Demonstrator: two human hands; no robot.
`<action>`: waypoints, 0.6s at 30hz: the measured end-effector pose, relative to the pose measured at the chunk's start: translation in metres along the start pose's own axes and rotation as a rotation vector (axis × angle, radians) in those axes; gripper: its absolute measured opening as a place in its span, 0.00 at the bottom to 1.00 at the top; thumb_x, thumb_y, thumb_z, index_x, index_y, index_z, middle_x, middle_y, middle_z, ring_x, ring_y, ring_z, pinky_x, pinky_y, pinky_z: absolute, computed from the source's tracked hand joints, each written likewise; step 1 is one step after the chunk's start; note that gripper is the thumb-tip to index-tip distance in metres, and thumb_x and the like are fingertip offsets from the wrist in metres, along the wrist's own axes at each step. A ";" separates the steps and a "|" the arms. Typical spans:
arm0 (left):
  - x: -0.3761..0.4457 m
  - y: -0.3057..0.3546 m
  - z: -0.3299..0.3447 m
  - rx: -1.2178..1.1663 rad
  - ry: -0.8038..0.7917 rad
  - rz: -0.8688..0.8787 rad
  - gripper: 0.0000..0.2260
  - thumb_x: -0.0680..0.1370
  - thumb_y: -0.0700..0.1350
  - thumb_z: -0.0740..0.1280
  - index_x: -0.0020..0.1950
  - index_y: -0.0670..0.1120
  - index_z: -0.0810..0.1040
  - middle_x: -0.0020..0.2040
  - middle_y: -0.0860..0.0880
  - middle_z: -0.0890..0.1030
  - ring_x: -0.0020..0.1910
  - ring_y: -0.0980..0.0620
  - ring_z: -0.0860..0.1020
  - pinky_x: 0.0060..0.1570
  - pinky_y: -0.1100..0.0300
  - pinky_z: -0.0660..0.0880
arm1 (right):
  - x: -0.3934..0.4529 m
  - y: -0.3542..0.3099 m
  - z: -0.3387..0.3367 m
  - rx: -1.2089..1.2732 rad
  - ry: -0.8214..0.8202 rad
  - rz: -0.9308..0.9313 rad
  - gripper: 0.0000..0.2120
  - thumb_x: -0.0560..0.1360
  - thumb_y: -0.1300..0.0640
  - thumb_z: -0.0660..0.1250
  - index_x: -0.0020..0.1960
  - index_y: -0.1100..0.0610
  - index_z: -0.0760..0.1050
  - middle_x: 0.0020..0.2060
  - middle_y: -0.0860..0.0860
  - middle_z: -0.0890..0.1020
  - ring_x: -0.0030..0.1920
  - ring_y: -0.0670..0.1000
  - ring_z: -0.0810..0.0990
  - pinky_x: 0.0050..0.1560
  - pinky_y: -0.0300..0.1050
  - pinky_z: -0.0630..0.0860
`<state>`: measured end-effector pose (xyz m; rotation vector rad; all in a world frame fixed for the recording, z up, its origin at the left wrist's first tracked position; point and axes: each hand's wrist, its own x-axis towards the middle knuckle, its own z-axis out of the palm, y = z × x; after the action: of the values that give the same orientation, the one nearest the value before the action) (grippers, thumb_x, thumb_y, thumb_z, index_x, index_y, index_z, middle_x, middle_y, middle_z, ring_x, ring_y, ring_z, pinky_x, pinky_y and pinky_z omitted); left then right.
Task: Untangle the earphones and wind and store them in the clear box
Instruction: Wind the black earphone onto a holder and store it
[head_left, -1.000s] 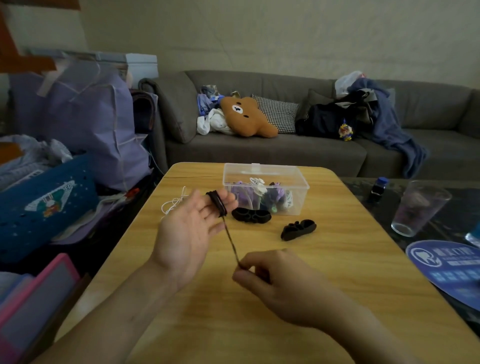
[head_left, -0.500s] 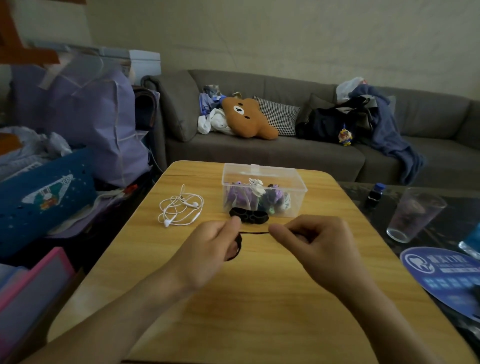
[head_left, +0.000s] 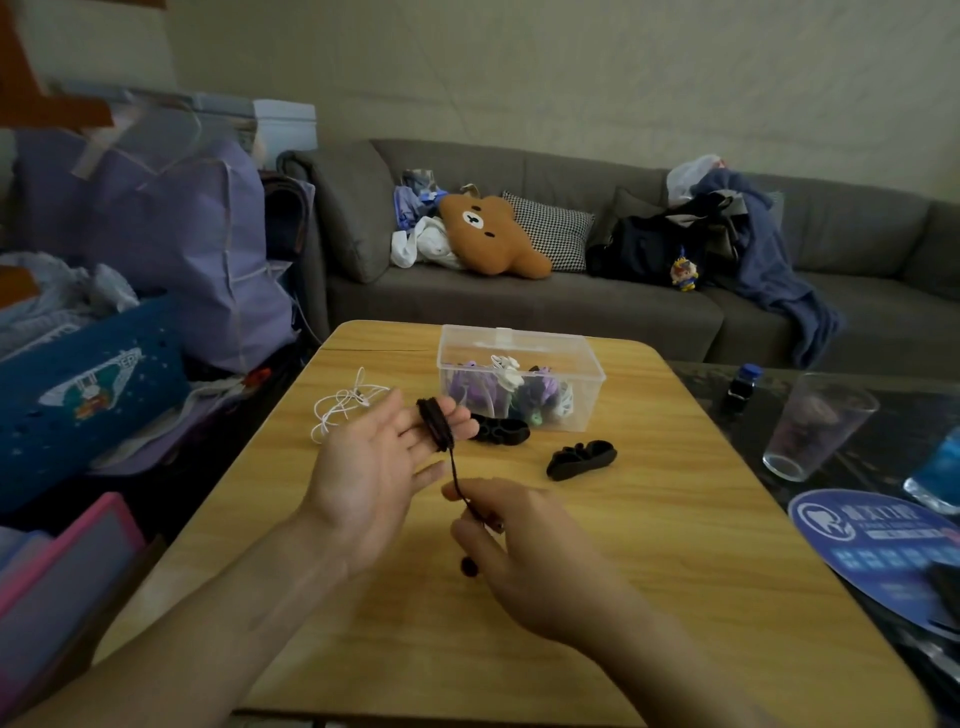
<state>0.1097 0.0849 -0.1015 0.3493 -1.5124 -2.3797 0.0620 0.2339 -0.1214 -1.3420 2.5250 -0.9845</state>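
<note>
My left hand (head_left: 382, 467) is held palm up over the wooden table (head_left: 675, 597), fingers straight. A black earphone cable (head_left: 435, 423) is wound in several turns round its fingers. From that coil a short strand runs down to my right hand (head_left: 535, 556), which pinches it between thumb and fingertips; a dark earbud (head_left: 470, 565) hangs just below. The clear box (head_left: 522, 339) stands open at the table's far side and holds purple and white wound earphones. A tangled white earphone set (head_left: 340, 408) lies left of the box.
Two black wound bundles lie in front of the box, one (head_left: 501, 430) near it and one (head_left: 582, 460) to the right. A drinking glass (head_left: 815, 431), a small bottle (head_left: 743, 387) and a blue round fan (head_left: 883, 540) sit on the dark table at right. Bags crowd the left.
My left hand has turned palm up again and risen, with the coil on its fingers. My right hand has swung from the right down toward me, and the free strand is shorter.
</note>
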 end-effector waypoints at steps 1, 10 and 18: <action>-0.002 -0.001 0.004 0.111 -0.009 0.031 0.21 0.85 0.50 0.52 0.69 0.38 0.74 0.65 0.40 0.80 0.70 0.44 0.74 0.64 0.62 0.70 | 0.000 -0.001 0.000 0.004 0.021 0.005 0.14 0.82 0.54 0.63 0.67 0.49 0.77 0.50 0.43 0.82 0.50 0.43 0.79 0.52 0.34 0.74; -0.010 -0.022 -0.001 0.984 -0.185 0.286 0.11 0.81 0.55 0.59 0.51 0.50 0.77 0.45 0.52 0.81 0.47 0.52 0.79 0.51 0.45 0.75 | -0.002 0.003 -0.004 -0.072 0.411 -0.007 0.07 0.75 0.54 0.69 0.45 0.45 0.85 0.31 0.38 0.83 0.40 0.41 0.81 0.69 0.40 0.61; -0.010 -0.018 -0.011 1.130 -0.288 0.092 0.19 0.80 0.63 0.59 0.49 0.49 0.78 0.42 0.53 0.82 0.44 0.56 0.80 0.52 0.53 0.76 | 0.000 0.007 -0.023 0.126 0.189 0.042 0.09 0.74 0.61 0.74 0.48 0.47 0.81 0.37 0.42 0.82 0.44 0.37 0.80 0.42 0.29 0.74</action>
<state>0.1205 0.0868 -0.1224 0.1412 -2.8036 -1.2983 0.0486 0.2475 -0.1077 -1.2086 2.5598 -1.2947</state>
